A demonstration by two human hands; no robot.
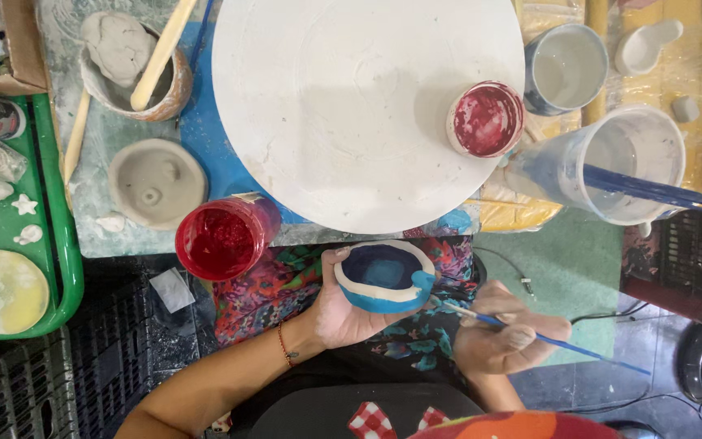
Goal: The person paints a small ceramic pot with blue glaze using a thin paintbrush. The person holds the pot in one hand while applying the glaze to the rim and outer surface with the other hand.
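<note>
— Below the bench [123, 236] edge, over the lap, what are the hands doing?

— The left hand [339, 313] is cupping a small clay bowl [385, 276] from beneath, thumb up along its near side, fingers wrapped under it. The bowl is showing blue inside and on its outer wall, with a pale unpainted rim. The right hand [505, 333] is pinching a thin blue-handled brush [530, 332], and the bristle end is touching the bowl's right edge.

— So both hands are closed on something?

— Yes, one is clasping the bowl, the other is gripping the brush. They are sitting close together, joined only through the brush tip.

— What is lying around them?

— Just above the bowl a large white round wheel [351, 106] is sitting on the bench. An open jar of red paint [223, 237] is standing at its lower left, near the left hand. A smaller red pot [485, 119] is resting on the wheel's right edge. A white jug [627, 162] holding more blue brushes is standing to the right. A grey unfired clay dish [156, 183] is lying left of the wheel, and a green tray [62, 268] of small white clay shapes is sitting at the far left.
</note>
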